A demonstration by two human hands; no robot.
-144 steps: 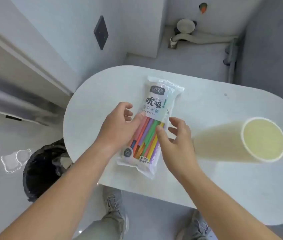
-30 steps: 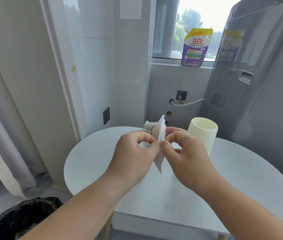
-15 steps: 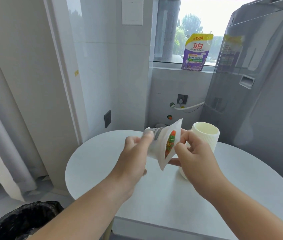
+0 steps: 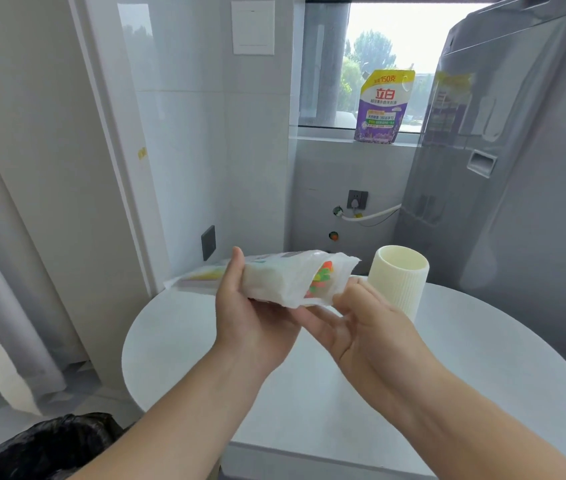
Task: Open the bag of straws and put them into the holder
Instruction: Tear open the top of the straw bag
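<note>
My left hand (image 4: 250,313) grips the white plastic straw bag (image 4: 274,277) and holds it nearly level above the table. The bag's torn mouth faces right, and the ends of orange, green and pink straws (image 4: 321,277) show inside it. Just below that mouth my right hand (image 4: 364,317) is held palm up with fingers spread and nothing in its grasp. Behind my right hand, the cream ribbed holder (image 4: 400,277) stands upright on the white table (image 4: 465,368), its opening showing nothing inside.
A grey appliance (image 4: 517,168) stands right behind the table. A purple detergent pouch (image 4: 383,107) sits on the window sill. A bin lined with a black bag (image 4: 42,448) is on the floor at the lower left. A wall runs close along the table's left.
The bag was lifted off the table and its top pulled open. Since half a second ago my left hand has tipped it level, and my right hand has let go and opened below the mouth.
</note>
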